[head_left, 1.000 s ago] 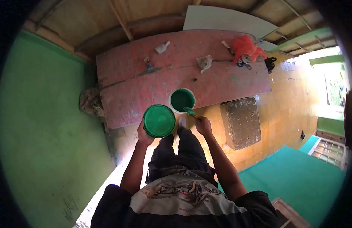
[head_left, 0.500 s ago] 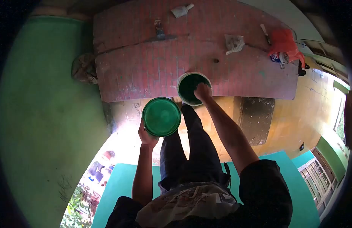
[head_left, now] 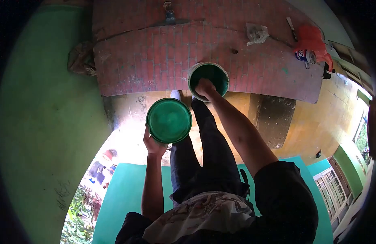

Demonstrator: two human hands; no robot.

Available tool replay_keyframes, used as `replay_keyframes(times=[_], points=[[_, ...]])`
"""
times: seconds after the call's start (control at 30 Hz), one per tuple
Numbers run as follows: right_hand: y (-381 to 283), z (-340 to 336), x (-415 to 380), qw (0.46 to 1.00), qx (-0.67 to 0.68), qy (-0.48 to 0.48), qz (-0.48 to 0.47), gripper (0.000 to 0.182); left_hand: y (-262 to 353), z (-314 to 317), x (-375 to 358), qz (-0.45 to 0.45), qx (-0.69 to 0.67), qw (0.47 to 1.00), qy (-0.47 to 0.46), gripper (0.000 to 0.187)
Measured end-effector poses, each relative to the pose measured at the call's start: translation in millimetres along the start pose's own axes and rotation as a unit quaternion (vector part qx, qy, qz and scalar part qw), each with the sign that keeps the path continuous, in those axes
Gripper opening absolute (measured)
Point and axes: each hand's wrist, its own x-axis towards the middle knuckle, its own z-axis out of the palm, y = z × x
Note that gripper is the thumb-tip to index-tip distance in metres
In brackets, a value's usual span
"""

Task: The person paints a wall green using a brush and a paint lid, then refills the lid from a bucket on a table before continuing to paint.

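Note:
A round green lid (head_left: 169, 120) is held flat by its lower left edge in my left hand (head_left: 154, 143). Just up and to the right, a bucket (head_left: 226, 86) with a pale rim and dark green inside stands at the near edge of the red brick-patterned surface (head_left: 147, 61). My right hand (head_left: 205, 87) reaches into the bucket's mouth, over its lower left part. Its fingers are closed and point down into the dark interior, so what they hold, if anything, is hidden.
On the red surface lie a clear plastic bag (head_left: 257, 34), a scraper-like tool (head_left: 292, 28), a red plastic bag (head_left: 310, 38) and a blue-and-white can (head_left: 305, 56). A metal fitting (head_left: 169, 15) stands at the top. A green wall (head_left: 45, 114) is at the left.
My right hand has moved left inside the bucket's mouth, from its right side toward the lower left. The view has shifted a little. My left hand still holds the lid.

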Motion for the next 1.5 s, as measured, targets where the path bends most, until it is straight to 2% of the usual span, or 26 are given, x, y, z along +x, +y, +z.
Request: replay_keyframes(times=[0.1,0.17,0.23,0.33,0.4,0.53,0.6,0.63,0.7,0.77,0.83,0.9,0.93,1.0,1.13,1.2,1.4,1.43,1.5], points=[[20.9,-10.0,1.5,0.997,-0.076,0.000,0.027,0.034,2.3,-1.2,0.2,0.003,-0.003,1.000,-0.014,0.069],[24.8,-21.4,0.9,0.996,-0.081,0.016,0.045,0.034,3.6,-2.0,-1.2,-0.003,-0.004,0.999,-0.032,0.069],[26.2,-27.9,5.3,0.994,-0.084,0.031,0.062,0.034,7.1,0.3,-3.5,0.002,-0.003,1.000,-0.002,0.070],[22.6,-33.0,12.8,0.994,-0.080,0.052,0.050,0.035,10.6,-0.6,-6.0,0.007,-0.007,1.000,0.008,0.069],[16.4,-33.4,13.1,0.988,-0.032,0.144,0.036,0.033,12.5,-3.4,-8.9,0.004,-0.022,1.000,0.009,0.069],[12.4,-24.9,23.5,0.987,-0.023,0.156,0.013,0.028,14.6,-10.5,-11.2,0.005,-0.036,0.999,0.006,0.069],[10.9,-13.1,25.1,0.982,-0.025,0.183,-0.033,0.026,15.7,-11.3,-13.4,0.007,-0.039,0.999,0.007,0.069],[9.7,-10.1,23.3,0.982,-0.024,0.182,-0.033,0.026,15.7,-10.8,-14.9,0.007,-0.043,0.999,0.006,0.069],[5.5,-5.6,12.0,0.994,-0.015,0.102,-0.040,0.033,17.0,-7.6,-17.9,0.005,-0.042,0.999,0.005,0.068],[0.8,-7.5,-1.1,0.997,-0.004,0.075,-0.027,0.036,18.1,-10.3,-17.3,0.006,-0.042,0.999,0.001,0.067],[1.1,-5.8,-0.3,0.999,0.008,0.049,-0.015,0.040,21.4,-14.4,-16.0,-0.011,-0.090,0.993,-0.072,0.064],[7.4,-11.3,6.2,0.999,0.009,0.031,0.004,0.039,21.1,-6.6,-19.3,-0.003,-0.080,0.996,-0.040,0.064],[12.1,-11.9,13.4,0.999,0.009,0.033,0.003,0.039,20.6,-1.5,-19.8,0.004,-0.072,0.997,-0.009,0.065],[15.3,-16.2,21.1,0.996,0.000,0.081,0.023,0.036,20.5,1.7,-19.5,0.005,-0.061,0.998,-0.006,0.065],[12.5,-34.0,29.0,0.996,-0.021,0.087,0.007,0.039,20.9,1.1,-18.5,0.011,-0.056,0.998,-0.020,0.065],[7.9,-33.2,29.6,0.991,-0.022,0.134,-0.003,0.041,19.2,1.8,-19.3,0.014,-0.054,0.998,-0.006,0.065],[8.8,-4.8,2.2,0.992,-0.038,0.123,-0.007,0.043,16.2,2.9,-18.2,0.014,-0.065,0.998,0.015,0.066],[8.0,-3.4,-1.9,0.997,-0.014,0.079,0.010,0.041,15.5,2.8,-17.6,0.011,-0.078,0.997,0.004,0.066],[3.4,-7.7,-8.6,0.998,-0.004,0.058,0.018,0.041,14.1,4.5,-15.1,0.019,-0.070,0.997,-0.004,0.066]])
